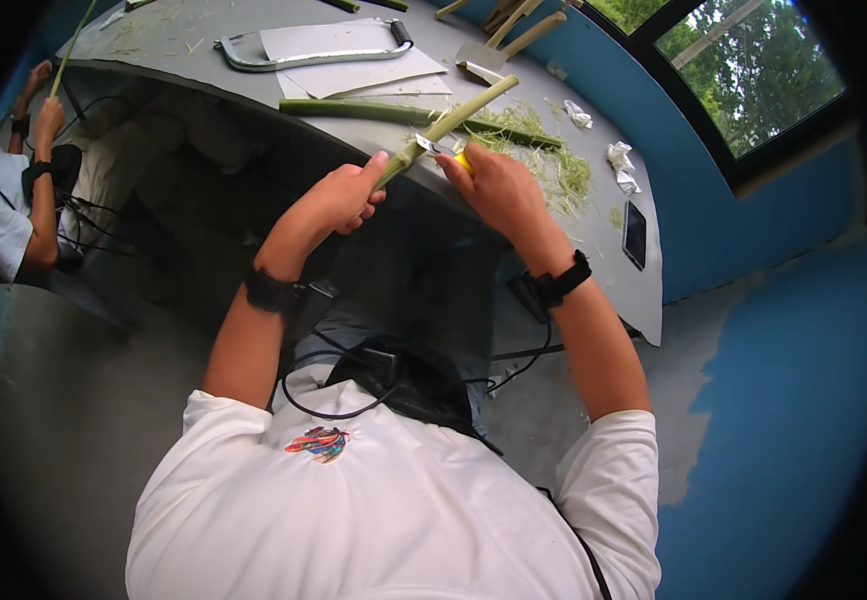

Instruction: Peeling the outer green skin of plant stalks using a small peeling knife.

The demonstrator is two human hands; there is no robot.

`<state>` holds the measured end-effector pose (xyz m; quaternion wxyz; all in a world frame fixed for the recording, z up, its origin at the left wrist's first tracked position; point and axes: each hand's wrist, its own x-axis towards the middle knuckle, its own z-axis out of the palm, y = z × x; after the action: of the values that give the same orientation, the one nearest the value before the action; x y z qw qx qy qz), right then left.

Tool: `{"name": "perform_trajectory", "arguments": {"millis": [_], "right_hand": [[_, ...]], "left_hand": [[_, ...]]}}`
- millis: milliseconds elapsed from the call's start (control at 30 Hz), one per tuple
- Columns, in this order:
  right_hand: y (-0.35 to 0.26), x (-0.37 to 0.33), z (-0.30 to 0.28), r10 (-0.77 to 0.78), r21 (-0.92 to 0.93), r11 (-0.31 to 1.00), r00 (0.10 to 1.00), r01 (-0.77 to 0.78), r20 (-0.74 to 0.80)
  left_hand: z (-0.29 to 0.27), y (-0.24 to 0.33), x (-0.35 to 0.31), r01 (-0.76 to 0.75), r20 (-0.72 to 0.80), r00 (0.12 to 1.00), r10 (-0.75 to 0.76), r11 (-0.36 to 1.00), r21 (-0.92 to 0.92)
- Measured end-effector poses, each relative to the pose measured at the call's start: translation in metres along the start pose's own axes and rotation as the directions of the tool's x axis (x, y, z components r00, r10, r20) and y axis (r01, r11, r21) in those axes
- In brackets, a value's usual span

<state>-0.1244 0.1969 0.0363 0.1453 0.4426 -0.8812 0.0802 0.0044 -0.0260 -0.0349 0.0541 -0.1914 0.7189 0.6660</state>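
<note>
My left hand [342,198] is closed around the lower end of a pale, partly peeled bamboo stalk [472,107], which slants up and to the right over the table's front edge. In my right hand [504,190] is a yellow-handled knife [466,161], gripped with the thumb along it. Its short metal blade rests against the stalk near a joint, just above my left hand. Beyond the stalk a longer green bamboo piece [354,109] lies on the table, passing behind the pale one. Fine green shavings [566,180] are heaped around its right end.
A bow saw [319,62] lies on white paper [369,82] on the grey table [189,52]. Wooden-handled tools [532,36] stand at the back. Crumpled tissue [622,168] and a phone [635,236] lie at the right. At left, a person [49,170] holds a thin strip.
</note>
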Motion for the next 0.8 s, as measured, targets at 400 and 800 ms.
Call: {"name": "perform_trajectory", "arguments": {"millis": [400,800], "right_hand": [[-0.010,-0.010,0.022,-0.030,0.005,0.999,0.988,0.031,-0.153],[-0.003,-0.005,0.030,0.089,-0.031,0.995,0.968,-0.099,-0.235]], "left_hand": [[-0.003,-0.021,-0.016,0.011,0.012,1.000,-0.011,0.999,-0.041],[-0.014,-0.023,-0.031,0.025,-0.025,0.999,-0.024,0.999,0.026]]}}
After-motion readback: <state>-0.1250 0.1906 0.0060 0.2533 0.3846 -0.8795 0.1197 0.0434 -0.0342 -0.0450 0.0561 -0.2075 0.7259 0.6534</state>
